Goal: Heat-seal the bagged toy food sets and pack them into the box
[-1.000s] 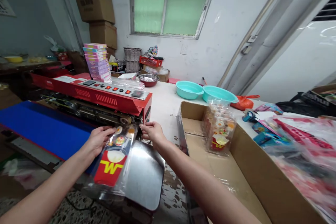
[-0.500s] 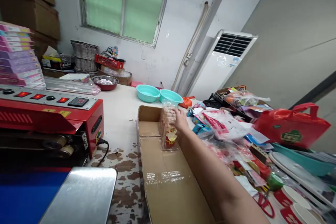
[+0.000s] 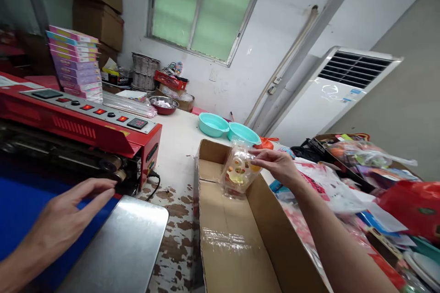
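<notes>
A clear plastic package [image 3: 238,175] with yellow and red parts leans near the far end of a long open cardboard box [image 3: 230,224]. My right hand [image 3: 277,165] reaches over the box's right wall, fingertips at the package's upper right edge; whether they grip it cannot be told. Over the blue belt [image 3: 20,210] of a red machine [image 3: 151,151], my left hand [image 3: 74,210] hovers with thumb and fingers apart, holding nothing. A metal plate [image 3: 120,238] lies between my left hand and the box.
Two turquoise basins [image 3: 213,126] stand beyond the box. Stacked pink and purple boxes [image 3: 77,66] rise behind the machine. Plastic bags and packets [image 3: 319,178] crowd the right side, with a red bag [image 3: 409,206]. A black cable [image 3: 156,187] runs beside the machine.
The view has turned left. My left hand has come into view over the blue belt. My right hand has moved to the package's right side, and the package shows a different face.
</notes>
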A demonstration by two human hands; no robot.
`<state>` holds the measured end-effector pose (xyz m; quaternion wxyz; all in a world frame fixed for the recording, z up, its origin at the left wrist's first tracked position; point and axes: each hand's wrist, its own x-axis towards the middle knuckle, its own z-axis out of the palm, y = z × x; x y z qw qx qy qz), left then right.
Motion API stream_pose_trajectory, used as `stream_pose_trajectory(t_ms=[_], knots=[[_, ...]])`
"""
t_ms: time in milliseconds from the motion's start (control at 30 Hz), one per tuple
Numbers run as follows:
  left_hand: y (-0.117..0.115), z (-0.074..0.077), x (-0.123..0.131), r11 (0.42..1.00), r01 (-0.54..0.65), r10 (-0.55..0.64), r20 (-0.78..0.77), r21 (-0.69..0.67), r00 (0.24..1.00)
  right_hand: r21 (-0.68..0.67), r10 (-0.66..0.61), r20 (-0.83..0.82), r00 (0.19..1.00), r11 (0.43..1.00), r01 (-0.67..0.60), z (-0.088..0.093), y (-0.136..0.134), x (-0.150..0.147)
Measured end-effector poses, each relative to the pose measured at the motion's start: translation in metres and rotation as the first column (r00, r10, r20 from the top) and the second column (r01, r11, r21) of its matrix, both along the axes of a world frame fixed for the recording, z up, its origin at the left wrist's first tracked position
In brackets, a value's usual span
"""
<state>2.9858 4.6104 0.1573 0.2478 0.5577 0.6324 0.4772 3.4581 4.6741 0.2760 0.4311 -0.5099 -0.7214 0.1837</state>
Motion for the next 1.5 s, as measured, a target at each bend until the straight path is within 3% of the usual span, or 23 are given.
stream_pose_trajectory(t_ms=[100, 233, 333, 433, 533, 633, 767, 900, 1000, 1200, 1367, 1500], knots=[[-0.001, 0.021, 0.031, 0.983, 0.175, -0.173, -0.048, 0.047, 0.984, 0.102, -0.004, -0.129, 0.992, 0.995, 0.018, 0.035, -0.032, -0.039], [-0.004, 0.059, 0.065, 0.92, 0.347, -0.381, 0.211, 0.18, 0.9, 0.171, 0.031, -0.198, 0.98, 0.985, 0.004, 0.061, -0.069, -0.1], [-0.005, 0.088, 0.081, 0.858, 0.43, -0.513, 0.434, 0.281, 0.741, 0.042, 0.149, -0.234, 0.961, 0.989, -0.143, 0.054, -0.083, -0.145], [-0.006, 0.101, 0.085, 0.837, 0.501, -0.52, 0.602, 0.218, 0.606, -0.175, 0.26, -0.316, 0.912, 0.929, -0.325, 0.027, -0.081, -0.181], [-0.005, 0.091, 0.077, 0.875, 0.477, -0.394, 0.689, 0.079, 0.608, -0.281, 0.248, -0.4, 0.882, 0.883, -0.376, -0.005, -0.069, -0.205], [0.001, 0.063, 0.065, 0.927, 0.375, -0.261, 0.731, 0.008, 0.631, -0.321, 0.181, -0.437, 0.881, 0.884, -0.34, -0.03, -0.057, -0.223], [0.016, 0.023, 0.052, 0.965, 0.262, -0.178, 0.74, 0.002, 0.648, -0.386, 0.116, -0.456, 0.882, 0.868, -0.313, -0.058, -0.045, -0.246], [0.028, -0.001, 0.039, 0.968, 0.235, -0.092, 0.737, -0.093, 0.669, -0.442, 0.068, -0.56, 0.825, 0.818, -0.368, -0.085, -0.034, -0.268], [0.028, -0.006, 0.024, 0.943, 0.272, -0.052, 0.725, -0.19, 0.687, -0.474, 0.006, -0.622, 0.783, 0.793, -0.382, -0.096, -0.023, -0.278], [0.026, -0.013, -0.01, 0.902, 0.309, -0.01, 0.7, -0.302, 0.714, -0.492, -0.074, -0.591, 0.803, 0.822, -0.286, -0.11, 0.009, -0.294], [0.039, -0.018, -0.028, 0.925, 0.243, 0.034, 0.702, -0.291, 0.711, -0.51, -0.089, -0.586, 0.806, 0.813, -0.281, -0.128, 0.032, -0.317], [0.044, -0.012, -0.042, 0.954, 0.125, 0.103, 0.691, -0.271, 0.716, -0.473, -0.067, -0.594, 0.802, 0.835, -0.28, -0.128, 0.029, -0.324]])
